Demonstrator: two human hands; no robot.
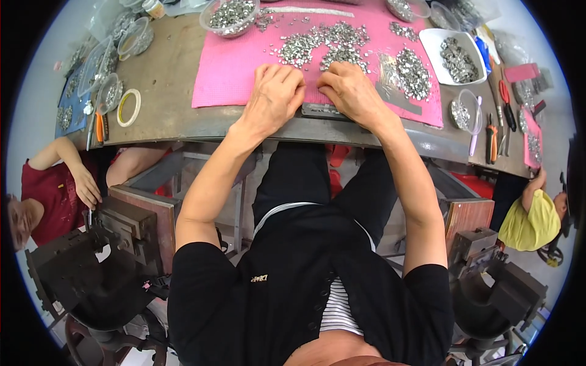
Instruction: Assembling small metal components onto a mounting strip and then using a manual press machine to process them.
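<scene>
Both my hands work over a pink mat (223, 67) at the table's front edge. My left hand (274, 94) is closed, fingers curled and thumb pressed in; anything in its pinch is hidden. My right hand (352, 91) is likewise closed, fingertips pointing down and toward the left hand, and what they grip is too small to make out. Between and below the hands lies a dark flat metal bar (320, 110). Just beyond my fingers spreads a loose pile of small shiny metal pieces (342, 43). A second heap of metal pieces (413, 74) lies right of my right hand, beside a flat grey plate (400, 100).
A clear bowl of pieces (229, 17) stands at the back left, a white tray (427, 46) at the right. Tape roll (128, 108), orange-handled pliers (491, 143) and red-handled tool (505, 91) lie around. Co-workers sit left (58, 183) and right (531, 222); vises (116, 226) flank me.
</scene>
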